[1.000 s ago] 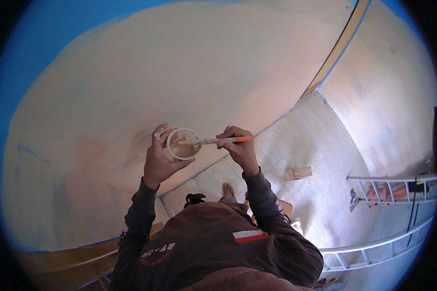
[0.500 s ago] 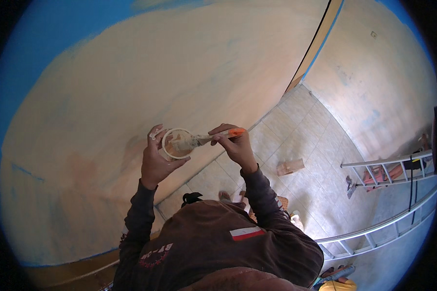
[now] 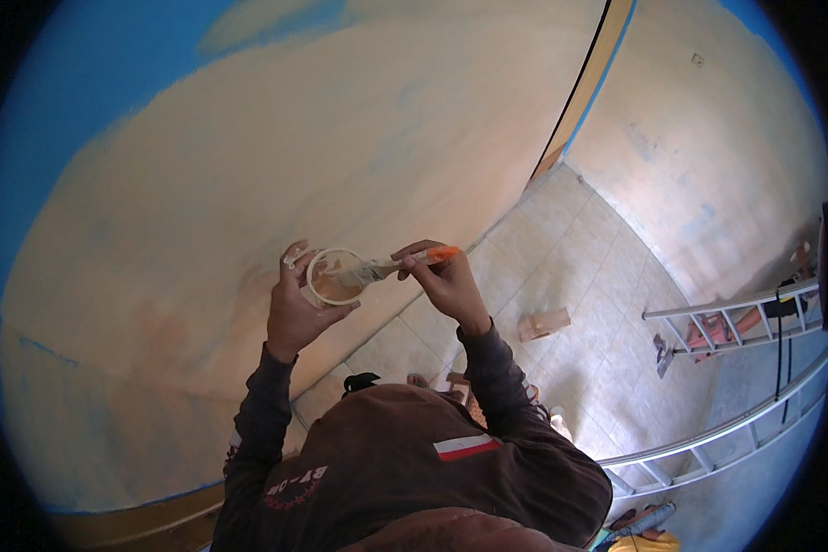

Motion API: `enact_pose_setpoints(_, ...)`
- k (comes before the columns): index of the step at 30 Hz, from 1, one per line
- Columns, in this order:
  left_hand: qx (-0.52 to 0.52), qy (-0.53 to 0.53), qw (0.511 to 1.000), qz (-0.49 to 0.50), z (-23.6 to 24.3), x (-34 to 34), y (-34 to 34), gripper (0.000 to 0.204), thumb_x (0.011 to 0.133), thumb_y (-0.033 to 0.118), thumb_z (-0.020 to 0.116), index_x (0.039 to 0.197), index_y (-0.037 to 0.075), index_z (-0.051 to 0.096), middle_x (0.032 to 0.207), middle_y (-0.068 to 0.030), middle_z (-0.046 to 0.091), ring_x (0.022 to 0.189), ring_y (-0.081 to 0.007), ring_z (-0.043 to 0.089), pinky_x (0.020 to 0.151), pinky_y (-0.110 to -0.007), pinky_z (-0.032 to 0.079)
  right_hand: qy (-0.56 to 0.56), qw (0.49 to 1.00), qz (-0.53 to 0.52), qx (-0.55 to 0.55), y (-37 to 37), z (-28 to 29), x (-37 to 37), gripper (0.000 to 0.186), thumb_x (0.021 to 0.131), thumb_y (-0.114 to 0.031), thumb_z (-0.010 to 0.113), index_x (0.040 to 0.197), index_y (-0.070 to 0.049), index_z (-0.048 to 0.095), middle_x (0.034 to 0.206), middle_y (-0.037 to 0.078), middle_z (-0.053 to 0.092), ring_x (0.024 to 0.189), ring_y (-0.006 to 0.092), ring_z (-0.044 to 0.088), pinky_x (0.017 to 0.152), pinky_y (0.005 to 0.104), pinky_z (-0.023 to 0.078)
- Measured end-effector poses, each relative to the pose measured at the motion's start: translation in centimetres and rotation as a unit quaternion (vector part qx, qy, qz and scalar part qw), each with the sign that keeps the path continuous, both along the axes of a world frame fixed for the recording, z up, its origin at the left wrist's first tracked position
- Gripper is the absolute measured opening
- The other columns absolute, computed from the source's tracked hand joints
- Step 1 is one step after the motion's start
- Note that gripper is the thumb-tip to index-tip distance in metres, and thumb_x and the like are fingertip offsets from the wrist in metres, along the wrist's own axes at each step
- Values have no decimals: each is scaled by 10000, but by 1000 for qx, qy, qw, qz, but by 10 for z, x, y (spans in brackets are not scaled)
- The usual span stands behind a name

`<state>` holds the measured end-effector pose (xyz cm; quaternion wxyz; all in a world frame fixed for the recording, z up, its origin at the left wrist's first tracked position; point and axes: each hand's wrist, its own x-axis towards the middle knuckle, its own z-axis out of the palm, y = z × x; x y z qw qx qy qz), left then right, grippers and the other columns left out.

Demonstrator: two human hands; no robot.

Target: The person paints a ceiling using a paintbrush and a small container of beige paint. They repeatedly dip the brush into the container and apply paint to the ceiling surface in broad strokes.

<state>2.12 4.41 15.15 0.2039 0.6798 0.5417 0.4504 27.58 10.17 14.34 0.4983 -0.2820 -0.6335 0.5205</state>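
My left hand [image 3: 296, 304] is wrapped round a small round tub [image 3: 339, 299] with a pale rim, its open mouth turned up. Cream paint coats the inside, and some is smeared on my fingers. In my right hand [image 3: 440, 283] is a paintbrush [image 3: 443, 254] with an orange-tipped handle, pinched near the bristle end. The bristles point left into the tub's mouth, over its right rim. Both hands are held out in front of the wall [image 3: 202, 212], which is cream with blue along its upper left.
An aluminium ladder [image 3: 718, 469] stands at the right. Behind its upper rails another person [image 3: 750, 322] is partly visible. A light-coloured block [image 3: 544, 324] lies on the tiled floor [image 3: 598, 304]. Someone in yellow [image 3: 644, 543] shows at the lower right.
The brush has shifted slightly left, and its bristles reach further into the tub. The view has tilted a little; my left hand keeps its hold on the tub.
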Motion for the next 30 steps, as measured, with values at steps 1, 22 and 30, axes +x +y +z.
enact_pose_setpoints(1,2,-3,1000,-4,-5,0,3,1114,655,188,991,1499,8,286,1307,-232,648,1210,-303,672,1047,-396,547,-10,1000,-6,-2,2,-2,0,241,1041,-177,630,1084,47,708,905,83,730,851,140,696,777,297,567)
enact_pose_setpoints(22,-12,-41,998,-41,-17,15,61,1094,639,70,965,1510,59,303,1348,-199,617,1241,-299,640,1055,-424,547,-2,997,-59,48,41,-15,12,291,1059,-208,584,1031,40,734,941,118,753,778,154,701,734,298,554)
enact_pose_setpoints(30,-30,-43,996,-77,-23,40,88,1099,623,39,963,1500,48,300,1345,-198,612,1219,-280,638,1061,-401,533,6,994,-100,34,52,-29,33,285,1046,-217,610,983,27,742,864,87,752,728,143,688,684,296,549)
